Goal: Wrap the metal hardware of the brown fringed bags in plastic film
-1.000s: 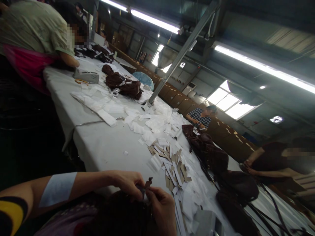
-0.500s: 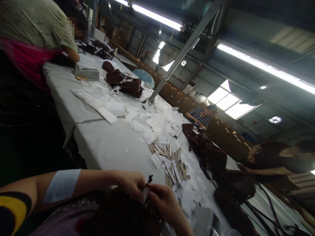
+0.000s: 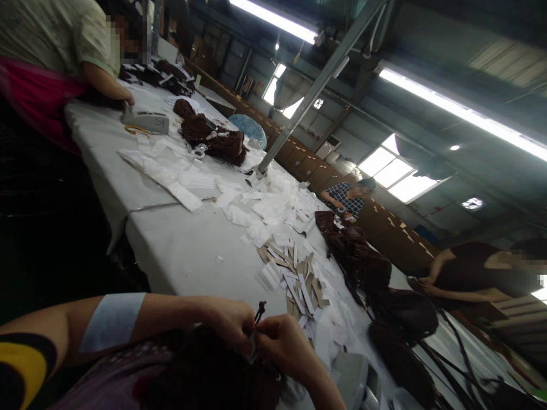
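Note:
My left hand (image 3: pixel 233 326) and my right hand (image 3: pixel 280 341) meet at the near edge of the table, fingers closed in a pinch. Between their fingertips is a small white strip (image 3: pixel 253 346), mostly covered by the fingers. A thin black pull with a knobbed end (image 3: pixel 261 309) sticks up just above the fingertips. Under both hands lies a dark brown item (image 3: pixel 205 370), its shape lost in shadow. Just beyond my right hand is a loose pile of white and grey-brown card strips (image 3: pixel 299 285).
A white-covered table (image 3: pixel 171 245) carries scattered white paper (image 3: pixel 273 202) and brown bags (image 3: pixel 359 250). A slanted metal post (image 3: pixel 299 114) rises from it. A grey tape dispenser (image 3: pixel 354 378) stands near my right forearm, another (image 3: pixel 147 121) farther off. Several people work around the table.
My right fingers have closed in further over the white strip, so less of it shows. The far-left person's hand now reaches the distant dispenser. The view has shifted slightly.

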### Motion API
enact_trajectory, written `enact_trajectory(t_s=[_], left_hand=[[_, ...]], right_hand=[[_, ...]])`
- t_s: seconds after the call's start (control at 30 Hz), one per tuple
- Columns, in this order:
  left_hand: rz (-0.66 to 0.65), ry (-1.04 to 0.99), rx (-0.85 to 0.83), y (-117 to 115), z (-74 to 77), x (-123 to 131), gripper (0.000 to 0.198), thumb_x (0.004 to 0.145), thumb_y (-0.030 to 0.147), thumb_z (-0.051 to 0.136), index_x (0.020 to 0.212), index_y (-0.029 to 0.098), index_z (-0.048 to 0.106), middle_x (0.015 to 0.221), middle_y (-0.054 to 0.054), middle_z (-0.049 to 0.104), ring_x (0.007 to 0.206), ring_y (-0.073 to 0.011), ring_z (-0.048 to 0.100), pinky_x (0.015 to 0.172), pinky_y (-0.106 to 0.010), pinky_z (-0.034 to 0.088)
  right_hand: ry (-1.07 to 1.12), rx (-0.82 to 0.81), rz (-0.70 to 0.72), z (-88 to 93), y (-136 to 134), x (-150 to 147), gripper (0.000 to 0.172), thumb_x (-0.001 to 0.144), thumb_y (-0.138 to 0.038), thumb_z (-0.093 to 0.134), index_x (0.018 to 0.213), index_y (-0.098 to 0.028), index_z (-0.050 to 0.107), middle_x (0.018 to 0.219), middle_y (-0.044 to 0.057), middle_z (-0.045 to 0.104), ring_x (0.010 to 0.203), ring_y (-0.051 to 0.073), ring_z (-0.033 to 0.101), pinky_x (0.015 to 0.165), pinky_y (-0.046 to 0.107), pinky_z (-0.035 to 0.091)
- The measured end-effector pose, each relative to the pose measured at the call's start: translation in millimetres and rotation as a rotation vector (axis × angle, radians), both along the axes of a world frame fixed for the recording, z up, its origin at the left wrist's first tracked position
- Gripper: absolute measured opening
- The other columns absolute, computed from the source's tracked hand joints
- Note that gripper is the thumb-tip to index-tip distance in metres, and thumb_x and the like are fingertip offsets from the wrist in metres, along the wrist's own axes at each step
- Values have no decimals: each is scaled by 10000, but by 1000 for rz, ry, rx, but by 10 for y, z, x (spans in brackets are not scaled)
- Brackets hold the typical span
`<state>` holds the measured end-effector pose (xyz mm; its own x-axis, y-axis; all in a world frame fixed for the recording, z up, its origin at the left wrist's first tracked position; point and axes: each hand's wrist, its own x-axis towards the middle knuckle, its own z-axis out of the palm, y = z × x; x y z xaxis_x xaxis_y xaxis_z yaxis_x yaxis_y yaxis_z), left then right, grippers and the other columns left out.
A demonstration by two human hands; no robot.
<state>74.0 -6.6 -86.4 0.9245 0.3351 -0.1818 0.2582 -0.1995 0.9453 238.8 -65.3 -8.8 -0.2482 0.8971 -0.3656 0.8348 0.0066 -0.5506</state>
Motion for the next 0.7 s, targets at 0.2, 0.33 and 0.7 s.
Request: enact_trajectory(t_s=[0.2, 0.33, 0.7], left_hand=[[0, 2, 32, -61, 15, 36, 79, 668, 261, 603, 630, 193, 589, 506, 40, 542, 476, -142, 526, 432, -212, 356], [-20, -20, 83, -101, 24, 32, 54, 635, 193, 605, 595, 196, 570, 510, 44, 522, 527, -145, 520, 487, -223, 357], [195, -3, -56, -152, -14, -36, 229, 744, 309, 495, 570, 170, 547, 474, 32, 489, 453, -113, 455, 417, -206, 307]], right_hand=[[-151, 132, 62, -49, 8, -79, 145, 605, -108, 514, 478, -171, 546, 417, -56, 421, 443, 82, 385, 441, 215, 186], [-318, 284, 91, -224, -124, -152, 129, 623, -61, 553, 570, -165, 606, 546, 16, 596, 529, 137, 502, 509, 266, 193], [-324, 567, 147, -404, -294, -53, 255, 855, -50, 447, 773, -193, 642, 710, 18, 655, 623, 135, 611, 578, 243, 360]])
